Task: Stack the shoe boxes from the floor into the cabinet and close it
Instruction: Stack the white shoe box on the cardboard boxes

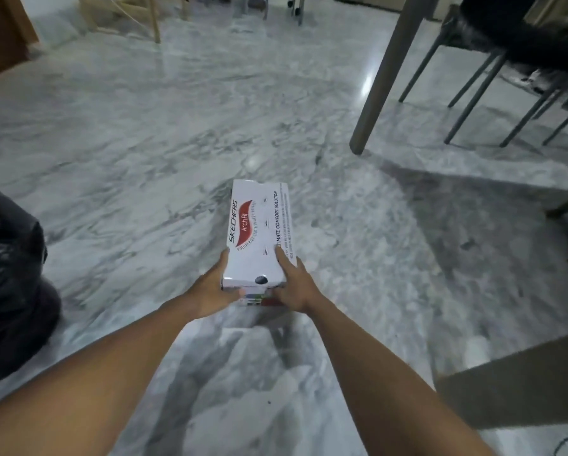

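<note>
A white shoe box [258, 232] with a red emblem and black lettering on its lid is held lengthwise over the grey marble floor [144, 143]. My left hand [211, 289] grips its near left corner. My right hand [294, 284] grips the near right corner, fingers lying on the lid. A coloured label shows on the near end of the box between the hands. No cabinet is in view.
A black bag [9, 274] sits at the left. A table leg [379, 80] and dark chair legs [473, 90] stand at the upper right. A wooden frame [124, 14] is at the far left, and a dark panel edge [519, 386] lies low right.
</note>
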